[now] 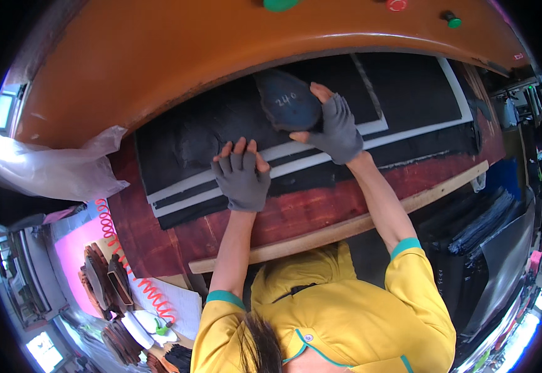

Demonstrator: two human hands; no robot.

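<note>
A: Largest item?
B: One orange panel (159,68), spanning the top of the view. Below it, one red table (302,208), with a single wooden bar (339,233) along its near edge.

A: On the table?
B: Black sheets (209,127), layered; total cannot be counted. Two pale borders (407,132) show along their near side.

A: The plate (289,102)?
B: One, dark and roughly teardrop-shaped, lying on the black sheets near the panel's lower edge. Long axis oblique: narrow end points far and left, broad end near and right.

A: Hands?
B: Two, both grey-gloved with bare fingertips. Right hand (330,124) grips the plate's broad end, thumb at the near edge, fingers at the right edge. Left hand (243,177) is open, palm down, fingers slightly spread over the sheets, apart from the plate.

A: Smaller items?
B: One red coiled hose (164,309), left of the table. Three buttons (452,22) on the panel: two green, one red.
</note>
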